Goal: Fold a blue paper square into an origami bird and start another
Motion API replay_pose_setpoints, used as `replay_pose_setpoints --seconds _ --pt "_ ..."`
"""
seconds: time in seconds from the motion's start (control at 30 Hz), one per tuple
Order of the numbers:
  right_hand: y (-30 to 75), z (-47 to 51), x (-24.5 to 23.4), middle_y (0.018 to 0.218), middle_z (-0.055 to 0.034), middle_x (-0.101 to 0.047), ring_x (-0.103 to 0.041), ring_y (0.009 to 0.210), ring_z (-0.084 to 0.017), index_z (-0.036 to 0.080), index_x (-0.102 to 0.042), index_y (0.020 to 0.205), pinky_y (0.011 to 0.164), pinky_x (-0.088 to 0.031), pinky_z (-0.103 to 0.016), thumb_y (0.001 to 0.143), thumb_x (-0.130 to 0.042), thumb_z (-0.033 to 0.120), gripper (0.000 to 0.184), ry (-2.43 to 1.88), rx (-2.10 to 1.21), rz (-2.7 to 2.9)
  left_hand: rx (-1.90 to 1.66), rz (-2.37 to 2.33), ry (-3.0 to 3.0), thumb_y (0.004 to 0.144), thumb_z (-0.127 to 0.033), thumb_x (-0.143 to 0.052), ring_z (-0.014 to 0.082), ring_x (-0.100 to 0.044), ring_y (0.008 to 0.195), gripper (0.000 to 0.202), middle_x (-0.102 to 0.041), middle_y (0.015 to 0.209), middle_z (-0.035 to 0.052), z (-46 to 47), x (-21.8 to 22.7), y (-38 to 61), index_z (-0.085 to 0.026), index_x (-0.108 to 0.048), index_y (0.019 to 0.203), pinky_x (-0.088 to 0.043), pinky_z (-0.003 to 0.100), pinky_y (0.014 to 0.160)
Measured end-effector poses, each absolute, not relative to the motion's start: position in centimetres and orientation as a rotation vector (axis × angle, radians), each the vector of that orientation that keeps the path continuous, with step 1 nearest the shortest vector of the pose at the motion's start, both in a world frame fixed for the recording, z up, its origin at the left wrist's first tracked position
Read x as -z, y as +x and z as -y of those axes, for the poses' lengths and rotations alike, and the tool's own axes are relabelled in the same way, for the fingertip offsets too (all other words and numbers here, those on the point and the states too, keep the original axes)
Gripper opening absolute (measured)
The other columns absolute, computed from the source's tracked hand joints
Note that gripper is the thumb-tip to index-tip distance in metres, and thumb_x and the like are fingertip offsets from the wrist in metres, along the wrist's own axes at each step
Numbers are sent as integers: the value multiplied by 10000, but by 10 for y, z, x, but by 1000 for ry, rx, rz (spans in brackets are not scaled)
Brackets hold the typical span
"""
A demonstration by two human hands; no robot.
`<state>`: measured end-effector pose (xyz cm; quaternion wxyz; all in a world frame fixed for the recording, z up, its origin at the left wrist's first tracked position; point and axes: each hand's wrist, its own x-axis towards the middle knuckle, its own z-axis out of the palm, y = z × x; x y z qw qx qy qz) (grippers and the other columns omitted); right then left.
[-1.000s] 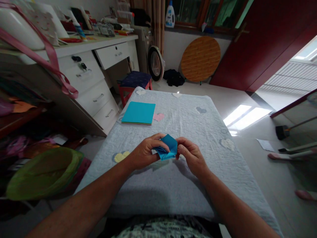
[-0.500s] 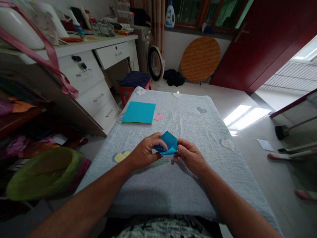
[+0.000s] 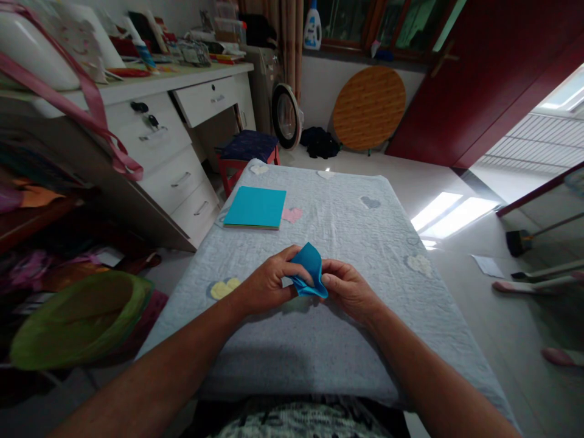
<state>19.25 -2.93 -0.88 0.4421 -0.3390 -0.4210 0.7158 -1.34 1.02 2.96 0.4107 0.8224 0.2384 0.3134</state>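
A folded piece of blue paper [image 3: 310,267] is held just above the grey quilted table cover [image 3: 347,219], between both hands. My left hand [image 3: 267,283] pinches its left side with fingers closed. Fingers of my right hand [image 3: 344,286] are closed on its right edge. A flat stack of teal paper sheets [image 3: 256,208] lies on the cover, farther away at the left.
A white desk with drawers [image 3: 182,152] stands to the left, and a red stool [image 3: 249,152] beyond the table's far end. A green bag [image 3: 77,316] sits low at the left. At the right are a broom [image 3: 524,240] and floor.
The hands have drawn closer together and the blue paper has been squeezed narrower, its upper flap now standing more upright.
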Motion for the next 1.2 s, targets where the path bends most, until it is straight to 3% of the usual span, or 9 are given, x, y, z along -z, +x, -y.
replay_pose_setpoints --seconds 0.47,0.83,1.2 --pt "195 29 4 670 34 -576 -483 533 -72 181 -635 790 493 -395 -194 733 -809 433 311 -992 -1636 1178 -806 -543 2080 816 -159 -695 156 -591 913 70 -602 1041 49 -9 -25 -11 -200 -722 866 -488 282 828" --pt "196 27 5 664 52 -542 -462 530 -69 188 -563 770 463 -390 -176 661 -849 417 382 -975 -1748 1116 -784 -536 2014 853 -144 -632 135 -591 767 95 -622 833 18 -10 -22 -11 -173 -695 918 -456 252 723" --pt "197 28 -1 606 44 -490 -418 524 -77 176 -604 721 502 -326 -217 821 -724 500 360 -901 -1602 1201 -723 -473 2030 856 -115 -584 135 -590 771 165 -641 848 18 -10 -22 -10 -192 -718 912 -440 251 741"
